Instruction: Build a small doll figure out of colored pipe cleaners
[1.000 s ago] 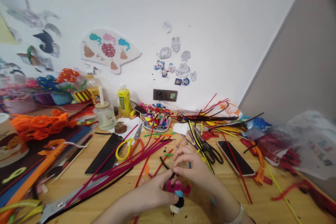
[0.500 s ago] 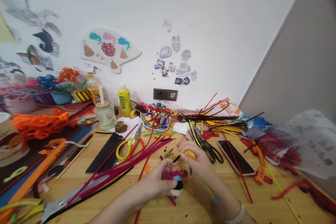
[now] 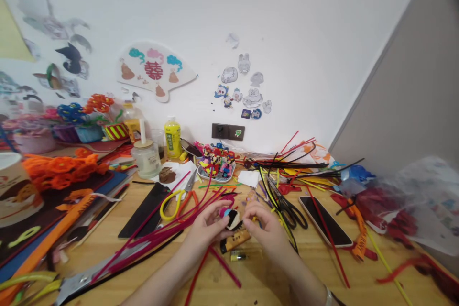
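Pipe-cleaner figure (image 3: 232, 219) gripped in the curled left hand (image 3: 205, 225), right hand (image 3: 261, 231) just beside it.

Bare wood of the table (image 3: 256, 275) below the right hand (image 3: 263, 232), a free path toward the near edge. Between the hands, a small pipe-cleaner figure (image 3: 232, 219) filling the gap. Just beyond the near side of the figure, an orange packet (image 3: 234, 241) and a small bottle (image 3: 238, 256) in the way. Left of the left hand (image 3: 205, 225), a bundle of pink pipe cleaners (image 3: 154, 230) blocking sideways passage, and red pipe cleaners (image 3: 211, 267) lying across the near side. To the right, past a narrow strip of wood, black scissors (image 3: 290, 215) and a phone (image 3: 324, 221). Farther off, a tangle of loose pipe cleaners (image 3: 287, 169) along the wall.
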`<state>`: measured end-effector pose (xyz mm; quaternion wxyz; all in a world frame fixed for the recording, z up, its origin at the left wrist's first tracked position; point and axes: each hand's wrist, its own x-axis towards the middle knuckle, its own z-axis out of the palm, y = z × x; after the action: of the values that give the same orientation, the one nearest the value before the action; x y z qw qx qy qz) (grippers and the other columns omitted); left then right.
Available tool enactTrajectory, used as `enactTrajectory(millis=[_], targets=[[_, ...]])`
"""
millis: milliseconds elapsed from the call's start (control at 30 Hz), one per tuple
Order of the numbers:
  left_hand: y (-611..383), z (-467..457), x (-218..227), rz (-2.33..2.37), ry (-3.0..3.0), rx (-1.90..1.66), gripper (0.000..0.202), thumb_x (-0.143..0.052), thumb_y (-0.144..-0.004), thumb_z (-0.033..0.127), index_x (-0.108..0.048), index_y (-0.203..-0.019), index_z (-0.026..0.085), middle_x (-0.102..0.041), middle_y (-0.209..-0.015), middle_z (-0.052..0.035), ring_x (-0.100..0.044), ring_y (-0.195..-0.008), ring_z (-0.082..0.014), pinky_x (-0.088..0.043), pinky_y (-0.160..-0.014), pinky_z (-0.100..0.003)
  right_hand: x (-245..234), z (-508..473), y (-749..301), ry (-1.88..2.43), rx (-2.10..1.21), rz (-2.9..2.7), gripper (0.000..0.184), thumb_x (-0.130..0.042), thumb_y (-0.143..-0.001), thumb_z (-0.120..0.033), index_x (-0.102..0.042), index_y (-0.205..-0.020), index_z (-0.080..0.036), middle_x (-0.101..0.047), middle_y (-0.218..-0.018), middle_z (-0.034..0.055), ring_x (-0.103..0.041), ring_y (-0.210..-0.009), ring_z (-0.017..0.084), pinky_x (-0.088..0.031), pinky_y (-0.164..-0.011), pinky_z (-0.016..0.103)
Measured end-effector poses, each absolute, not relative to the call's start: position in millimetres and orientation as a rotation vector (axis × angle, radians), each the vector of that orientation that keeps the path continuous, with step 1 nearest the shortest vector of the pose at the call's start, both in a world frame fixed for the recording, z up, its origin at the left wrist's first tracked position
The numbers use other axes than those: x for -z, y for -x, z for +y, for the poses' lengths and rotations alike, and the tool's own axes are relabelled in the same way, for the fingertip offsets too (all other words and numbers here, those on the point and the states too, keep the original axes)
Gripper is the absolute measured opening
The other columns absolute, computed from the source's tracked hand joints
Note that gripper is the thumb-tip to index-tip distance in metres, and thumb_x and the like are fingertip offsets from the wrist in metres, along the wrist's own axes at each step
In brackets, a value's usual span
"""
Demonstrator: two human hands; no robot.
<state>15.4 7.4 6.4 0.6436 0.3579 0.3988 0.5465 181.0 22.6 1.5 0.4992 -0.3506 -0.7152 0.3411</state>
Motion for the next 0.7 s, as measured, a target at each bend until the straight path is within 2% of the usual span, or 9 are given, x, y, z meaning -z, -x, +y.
enactTrajectory(millis=[267,467,700], targets=[[-15,7,-3,0.891,-0.813,-1.2,0.035,-0.079,-0.056,0.026,-0.071,-0.089,0.018,-0.073,-0.086,-0.0078,-0.067,-0.078,-0.0212,-0.052,-0.074,-0.031,0,24,-181,0.881,-0.727,-1.804,0.013,-0.051,-0.082,-0.023,-0.054,-0.07,-0.019,-0.054,-0.075,0.0005,-0.053,-0.077,0.015,-0.039,-0.075,0.026],[-12,18,11,0.876,-0.884,-1.136,0.042,-0.082,-0.05,0.02,-0.072,-0.09,0.017,-0.074,-0.087,-0.0078,-0.067,-0.077,-0.0222,-0.052,-0.073,-0.031,-3,25,-185,0.888,-0.666,-1.878,0.014,-0.05,-0.084,-0.026,-0.055,-0.072,-0.02,-0.055,-0.079,0.0017,-0.053,-0.081,0.016,-0.039,-0.077,0.027],[-13,12,3,0.918,-1.016,-1.141,0.045,-0.08,-0.049,0.017,-0.07,-0.094,0.017,-0.073,-0.095,-0.0061,-0.064,-0.091,-0.023,-0.046,-0.087,-0.035,-3,27,-187,0.87,-0.636,-1.91,0.01,-0.052,-0.084,-0.023,-0.057,-0.074,-0.021,-0.055,-0.078,0.0018,-0.053,-0.082,0.017,-0.04,-0.076,0.028]])
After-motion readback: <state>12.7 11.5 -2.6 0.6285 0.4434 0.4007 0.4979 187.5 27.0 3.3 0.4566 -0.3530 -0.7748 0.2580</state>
